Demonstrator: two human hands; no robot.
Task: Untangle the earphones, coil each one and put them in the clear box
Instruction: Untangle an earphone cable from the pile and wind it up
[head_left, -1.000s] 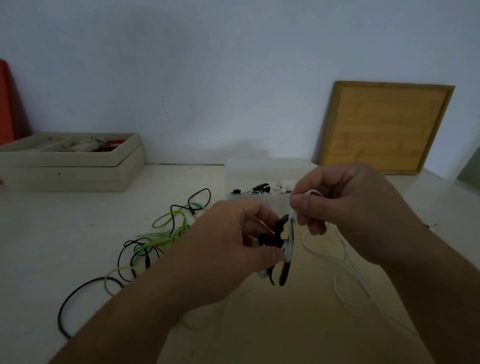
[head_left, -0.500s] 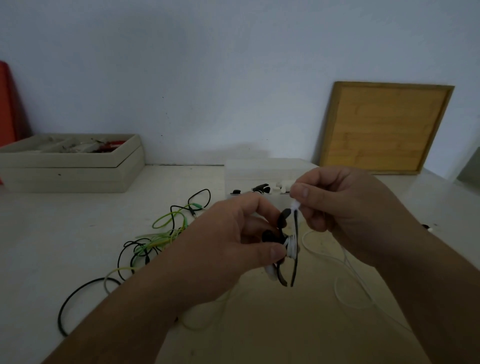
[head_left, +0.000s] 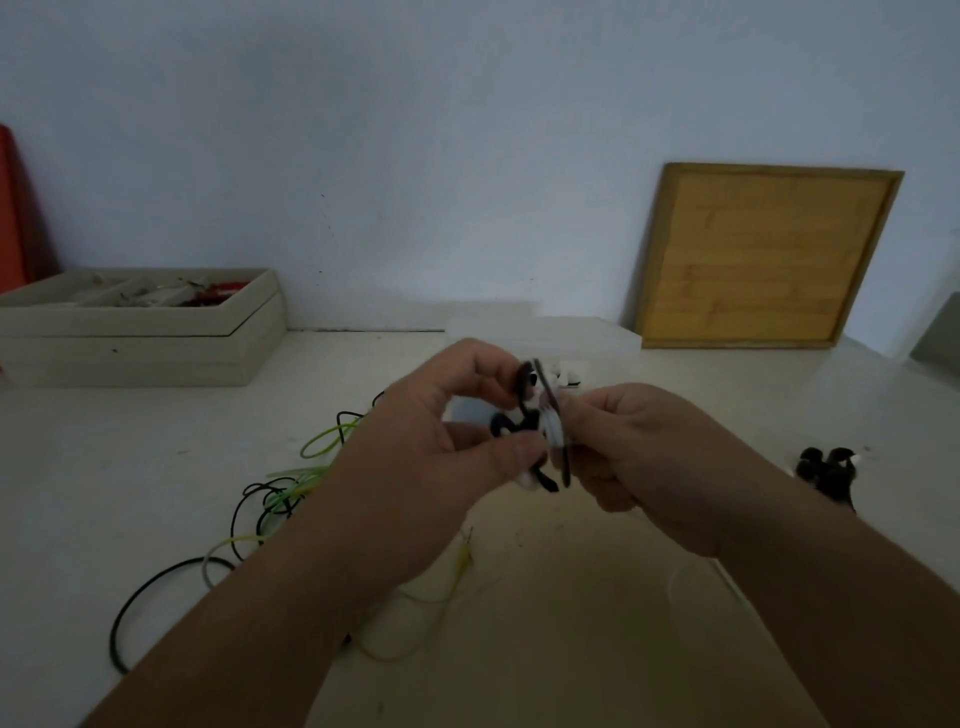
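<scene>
1. My left hand (head_left: 441, 467) pinches the black-and-white earphone coil (head_left: 540, 431); my right hand (head_left: 649, 462) grips its other side, both grips clenched on it, above the tabletop (head_left: 104, 493)
2. I'd judge snug final wraps best, tail tucked
3. The clear box (head_left: 597, 338) sits just behind with open room; the green-black tangle (head_left: 280, 493) lies left, off that path

The white table (head_left: 104, 493) carries a tangle of green and black earphone cables (head_left: 280, 493) left of centre, 2 stacked beige trays (head_left: 145, 343) far left, the clear box (head_left: 597, 338) by the wall, a wooden board (head_left: 763, 254) leaning back right, and a black earphone bundle (head_left: 828, 470) at right.
</scene>
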